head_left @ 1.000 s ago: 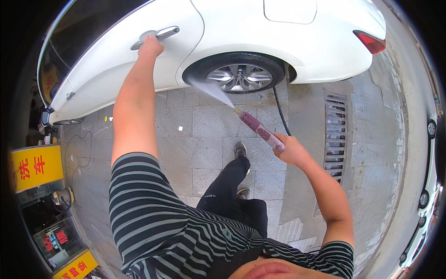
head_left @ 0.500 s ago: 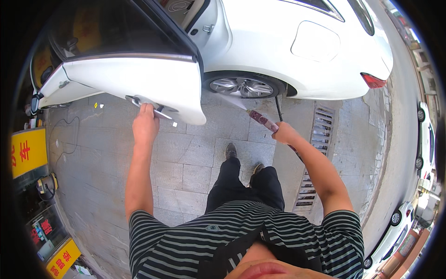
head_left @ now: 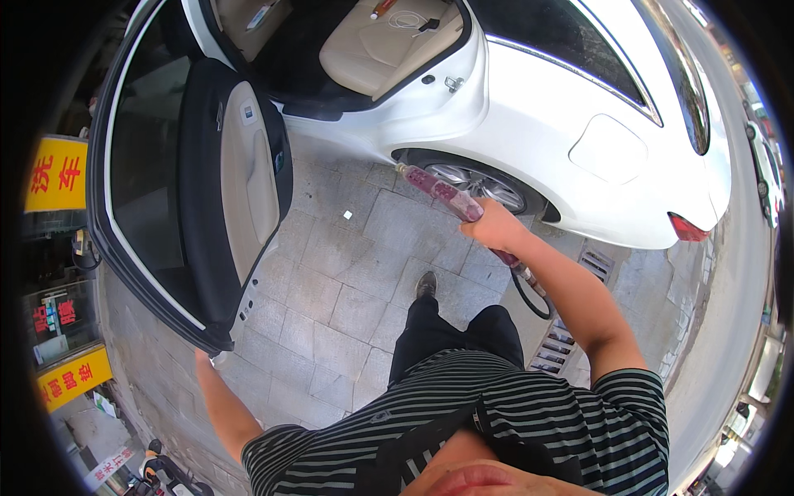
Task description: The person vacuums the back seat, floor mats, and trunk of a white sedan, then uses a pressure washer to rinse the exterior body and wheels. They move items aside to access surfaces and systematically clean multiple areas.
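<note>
My right hand (head_left: 490,227) is shut on a dark red pressure-washer wand (head_left: 437,185). The wand's tip points toward the sill in front of the white car's (head_left: 562,124) rear wheel (head_left: 481,177), and no spray shows. A black hose (head_left: 529,291) hangs from the wand's back end. The rear door (head_left: 248,174) stands wide open, showing its beige inner panel and the beige back seat (head_left: 389,41). My left hand (head_left: 201,357) reaches the door's lower rear corner. Its fingers are hidden behind the door edge.
I stand on grey stone paving (head_left: 331,281) with one black shoe (head_left: 426,283) forward. A metal drain grate (head_left: 564,347) runs beside my right leg. Yellow signs (head_left: 54,174) and shop clutter line the left side. A road with other cars lies at the far right.
The rear door has swung from shut to wide open. My left hand has left the door handle and now sits at the door's lower corner. The water spray at the wheel has stopped.
</note>
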